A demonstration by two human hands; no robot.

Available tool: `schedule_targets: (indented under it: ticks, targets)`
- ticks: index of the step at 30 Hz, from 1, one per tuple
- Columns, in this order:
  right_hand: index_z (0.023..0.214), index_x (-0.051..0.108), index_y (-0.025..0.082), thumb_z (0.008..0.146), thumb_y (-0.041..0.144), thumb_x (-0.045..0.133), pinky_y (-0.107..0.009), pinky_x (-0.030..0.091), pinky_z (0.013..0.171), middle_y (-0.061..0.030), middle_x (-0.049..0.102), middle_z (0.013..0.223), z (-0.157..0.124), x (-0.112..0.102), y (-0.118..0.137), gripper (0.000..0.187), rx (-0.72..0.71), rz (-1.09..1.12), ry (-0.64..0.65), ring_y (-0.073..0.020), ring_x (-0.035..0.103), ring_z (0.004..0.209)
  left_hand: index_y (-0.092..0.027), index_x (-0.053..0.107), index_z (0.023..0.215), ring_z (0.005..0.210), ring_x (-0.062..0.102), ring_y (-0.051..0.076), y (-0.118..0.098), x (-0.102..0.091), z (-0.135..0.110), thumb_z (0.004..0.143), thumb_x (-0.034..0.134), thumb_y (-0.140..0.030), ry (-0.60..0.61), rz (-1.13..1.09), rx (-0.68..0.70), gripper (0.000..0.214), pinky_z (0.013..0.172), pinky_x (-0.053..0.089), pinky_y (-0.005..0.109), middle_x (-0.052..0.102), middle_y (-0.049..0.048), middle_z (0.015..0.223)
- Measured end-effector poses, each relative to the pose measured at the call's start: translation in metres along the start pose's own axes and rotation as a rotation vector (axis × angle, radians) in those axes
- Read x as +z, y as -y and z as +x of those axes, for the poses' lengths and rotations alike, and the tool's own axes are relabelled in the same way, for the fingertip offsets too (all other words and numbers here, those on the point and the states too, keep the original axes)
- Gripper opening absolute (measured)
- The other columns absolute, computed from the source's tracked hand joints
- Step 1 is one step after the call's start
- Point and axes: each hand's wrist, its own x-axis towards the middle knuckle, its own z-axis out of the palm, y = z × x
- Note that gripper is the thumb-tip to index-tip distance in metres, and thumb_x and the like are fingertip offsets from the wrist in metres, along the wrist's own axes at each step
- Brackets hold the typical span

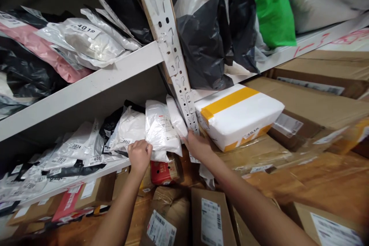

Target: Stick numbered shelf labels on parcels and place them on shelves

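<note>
My left hand [140, 155] is closed, its fingers curled on the lower edge of a white plastic parcel [160, 128] standing on the lower shelf. My right hand [198, 146] reaches to the same stack from the right, touching the white parcels beside the perforated upright post [170, 42]; its fingers are hidden behind the bags. More white and black numbered mailers [83, 150] lie to the left on that shelf. A white foam box with yellow tape [239, 113] rests just right of my right hand.
The upper shelf [86, 84] holds pink, white and black bags; black and green bags [271, 15] sit on the right shelf. Cardboard boxes [311, 100] wrapped in film are stacked right and below. A red parcel [165, 171] sits under the shelf edge.
</note>
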Motion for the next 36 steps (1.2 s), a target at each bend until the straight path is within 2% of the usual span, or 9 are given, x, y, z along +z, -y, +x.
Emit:
schedule_targets:
  ticks: [3,5,9,12,16,21,24,30,36]
  targets:
    - [0.113,0.049,0.012,0.094,0.023,0.042,-0.03,0.046,0.063,-0.013,0.068,0.077,-0.017,-0.01,0.009,0.023,0.008,0.146,-0.073,-0.0259,0.068,0.074,-0.019,0.051,0.067,0.083,0.053,0.021,-0.008,-0.014,-0.008,0.085,0.056,-0.028,-0.143,-0.234,-0.097,0.021,0.08,0.037,0.034,0.058,0.0056,0.078]
    - [0.117,0.044,0.016,0.094,0.026,0.042,-0.027,0.044,0.058,-0.0033,0.062,0.066,-0.026,-0.013,0.015,0.025,-0.075,0.5,-0.222,-0.0202,0.063,0.062,-0.018,0.054,0.077,0.086,0.053,0.021,-0.022,-0.027,-0.017,0.081,0.063,-0.035,-0.155,-0.515,-0.163,0.019,0.082,0.041,0.033,0.057,0.0063,0.086]
    - [0.109,0.042,0.022,0.092,0.041,0.044,-0.024,0.039,0.048,0.0067,0.046,0.058,-0.034,0.002,0.034,0.026,-0.111,1.193,-0.481,-0.0139,0.047,0.049,-0.019,0.061,0.108,0.089,0.06,0.019,-0.06,-0.036,-0.029,0.076,0.069,-0.038,0.309,-1.317,-0.264,0.037,0.081,0.047,0.03,0.066,0.0064,0.101]
    - [0.103,0.049,0.021,0.09,0.045,0.047,-0.026,0.044,0.056,0.0022,0.053,0.068,-0.036,0.021,0.047,0.028,-0.056,1.232,-0.513,-0.0146,0.052,0.06,-0.017,0.069,0.1,0.085,0.064,0.019,-0.075,-0.024,-0.028,0.074,0.072,-0.04,0.361,-1.645,-0.491,0.036,0.079,0.049,0.029,0.071,0.0057,0.094]
    - [0.102,0.06,0.019,0.093,0.045,0.044,-0.03,0.048,0.077,-0.0061,0.065,0.097,-0.038,0.027,0.053,0.032,-0.188,1.159,-0.45,-0.0183,0.06,0.089,-0.015,0.074,0.089,0.075,0.064,0.017,-0.063,-0.013,-0.021,0.071,0.075,-0.039,0.304,-1.677,-0.604,0.03,0.074,0.05,0.028,0.074,0.0046,0.083]
    - [0.09,0.066,0.018,0.084,0.043,0.062,-0.024,0.043,0.057,-0.0003,0.063,0.072,-0.036,0.02,0.051,0.026,-0.355,1.111,-0.208,-0.0132,0.055,0.062,-0.014,0.075,0.082,0.068,0.062,0.015,-0.039,-0.019,-0.017,0.072,0.073,-0.036,0.268,-1.554,-0.508,0.023,0.066,0.048,0.025,0.073,0.0036,0.075]
    - [0.091,0.065,0.019,0.086,0.041,0.06,-0.023,0.045,0.057,-0.0022,0.065,0.078,-0.035,0.019,0.054,0.023,-0.401,1.073,-0.143,-0.0139,0.058,0.068,-0.014,0.073,0.076,0.062,0.058,0.012,-0.037,-0.02,-0.018,0.075,0.072,-0.036,0.199,-1.512,-0.533,0.022,0.059,0.044,0.022,0.07,0.0016,0.069]
    - [0.085,0.067,0.019,0.085,0.038,0.06,-0.029,0.051,0.07,-0.0063,0.06,0.094,-0.031,0.031,0.058,0.02,-0.356,1.024,-0.394,-0.0182,0.059,0.088,-0.014,0.07,0.086,0.063,0.06,0.014,-0.053,-0.005,-0.028,0.062,0.082,-0.039,0.244,-1.9,-0.829,0.037,0.067,0.047,0.026,0.069,0.0012,0.071]
    - [0.08,0.069,0.019,0.084,0.036,0.062,-0.029,0.049,0.067,-0.0044,0.066,0.08,-0.026,0.036,0.069,0.019,-0.329,0.98,-0.401,-0.017,0.061,0.075,-0.014,0.064,0.075,0.057,0.05,0.01,-0.046,0.008,-0.031,0.075,0.069,-0.05,0.067,-1.533,-0.714,0.036,0.056,0.039,0.021,0.06,-0.0021,0.063]
